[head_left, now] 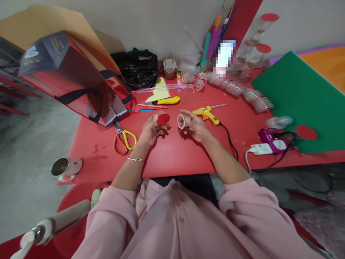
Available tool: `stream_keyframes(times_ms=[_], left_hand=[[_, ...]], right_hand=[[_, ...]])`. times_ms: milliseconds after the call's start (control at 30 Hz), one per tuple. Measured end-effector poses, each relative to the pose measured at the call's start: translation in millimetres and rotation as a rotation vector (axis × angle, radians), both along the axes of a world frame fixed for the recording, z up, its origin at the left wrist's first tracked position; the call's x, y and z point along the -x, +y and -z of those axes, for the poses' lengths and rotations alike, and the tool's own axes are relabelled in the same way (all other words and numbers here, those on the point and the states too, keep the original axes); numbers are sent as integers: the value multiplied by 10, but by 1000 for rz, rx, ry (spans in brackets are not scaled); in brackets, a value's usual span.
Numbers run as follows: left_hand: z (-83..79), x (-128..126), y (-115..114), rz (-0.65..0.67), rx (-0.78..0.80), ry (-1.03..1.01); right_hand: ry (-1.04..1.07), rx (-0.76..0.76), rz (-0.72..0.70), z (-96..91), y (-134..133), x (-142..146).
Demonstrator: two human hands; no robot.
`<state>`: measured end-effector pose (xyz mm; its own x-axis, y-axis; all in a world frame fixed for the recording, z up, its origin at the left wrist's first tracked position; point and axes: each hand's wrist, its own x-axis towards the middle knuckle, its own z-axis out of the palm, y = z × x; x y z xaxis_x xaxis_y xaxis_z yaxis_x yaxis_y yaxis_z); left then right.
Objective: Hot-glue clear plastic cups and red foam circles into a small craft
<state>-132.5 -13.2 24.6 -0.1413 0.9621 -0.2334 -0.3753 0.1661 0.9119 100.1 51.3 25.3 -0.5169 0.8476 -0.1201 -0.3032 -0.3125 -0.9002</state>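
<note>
Between the thumb and fingers of my left hand (151, 130) is a red disc (163, 119), its flat face turned up. My right hand (198, 128) grips a small clear plastic cup (181, 122), tipped sideways so its rim points toward the disc. The two pieces are apart, both held above the red table (172, 154). Just beyond my right hand lies a yellow hot glue gun (207, 113) with a clear stick in its back. A yellow utility knife (165, 101) rests past my left hand. Scissors (124, 140) with red and yellow handles lie beside my left wrist.
A metal mug (66, 167) stands at the left edge, near a large paper bag (81, 72). Nested clear cups (231, 87) line the back. At right are a green board (299, 104), a purple box (272, 140) and a white charger (261, 149) with cables.
</note>
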Motion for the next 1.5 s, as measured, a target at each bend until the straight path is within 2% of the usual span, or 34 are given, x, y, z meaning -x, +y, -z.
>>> stream_keyframes(times_ms=[100,267,500,600,733,833,1100,1300,1500], left_hand=[[7,-17,-8,13,-1,-21],[15,-44,-2,-46,-29,-27],[94,-40,27,-94,-55,81],[143,-52,37,-168,-84,228],[153,-93,12,-236,-178,580],[156,-109,-14,-181,-209,765],[272,-33,26,-43,-270,1046],[302,7,44,-8,-327,1086],[212,62,22,-76,-410,988]], right_hand=[[11,9,8,-28,-5,-9],[9,5,15,-72,-22,0],[-25,-26,8,-19,-14,3],[-28,-36,4,-14,-12,-3],[-22,-30,16,-24,-10,-1],[-14,-7,14,-31,-7,5],[7,2,16,-48,-9,-2],[36,4,12,-18,4,-10],[94,17,-15,7,29,-37]])
